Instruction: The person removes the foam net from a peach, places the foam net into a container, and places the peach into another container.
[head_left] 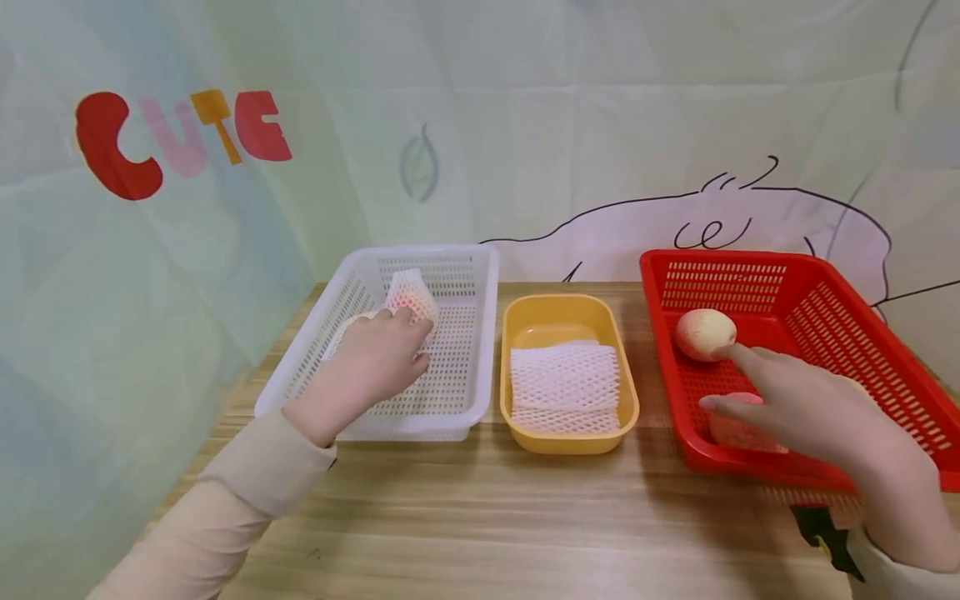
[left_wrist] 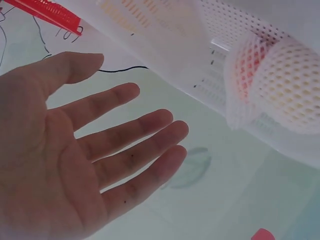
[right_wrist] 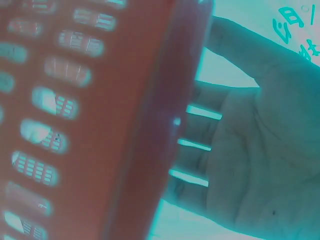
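My left hand (head_left: 382, 354) is over the white basket (head_left: 457, 425), fingers extended and spread in the left wrist view, palm bare. Beyond its fingertips, a reddish fruit in a white foam net (head_left: 408, 287) lies in that basket. Beside it sits a paler netted fruit (left_wrist: 292, 85), mostly hidden by the hand in the head view. Over the red basket (head_left: 675, 417) reaches my right hand (head_left: 817, 408), its fingers loosely extended. Its fingertips are right at a round pale yellow-pink fruit (head_left: 705, 335). Under the thumb lies a pinkish-red fruit (head_left: 742, 429), and another fruit is mostly hidden behind the hand.
Between the baskets stands a yellow tray (head_left: 570, 312) with white foam net sleeves (head_left: 566, 379) lying in it. All three containers rest on a wooden table (head_left: 480, 517). A printed cloth (head_left: 562, 125) hangs behind and along the left side.
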